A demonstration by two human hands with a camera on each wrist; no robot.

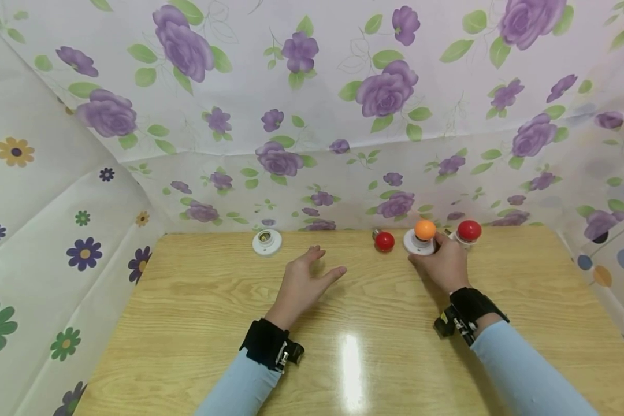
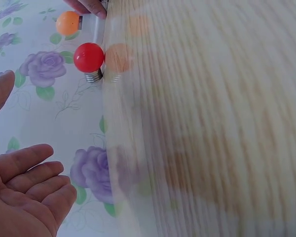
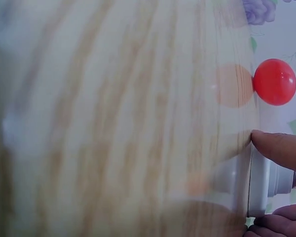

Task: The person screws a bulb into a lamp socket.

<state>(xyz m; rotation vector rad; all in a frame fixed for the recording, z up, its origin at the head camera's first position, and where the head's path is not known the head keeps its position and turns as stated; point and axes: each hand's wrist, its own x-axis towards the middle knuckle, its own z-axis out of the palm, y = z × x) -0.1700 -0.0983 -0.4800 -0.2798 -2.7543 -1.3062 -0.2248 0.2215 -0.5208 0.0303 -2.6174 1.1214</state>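
My right hand [image 1: 444,266] grips the rim of a white lamp holder [image 1: 413,245], with the thumb on the near side and the fingers round the right side. An orange bulb [image 1: 424,229] stands upright in that holder. In the right wrist view the thumb presses the edge of the lamp holder [image 3: 259,187] and the other fingers curl at its opposite edge. My left hand [image 1: 303,283] hovers over the table with fingers spread, holding nothing. Between the hands a loose red bulb [image 1: 385,241] lies on its side, its metal screw base towards the back.
Another white lamp holder [image 1: 267,242] with a bare socket sits at the table's back left. A second red bulb [image 1: 469,230] is beyond my right hand, over a partly hidden white base. Flowered cloth [image 1: 312,133] rises behind the wooden table [image 1: 197,323].
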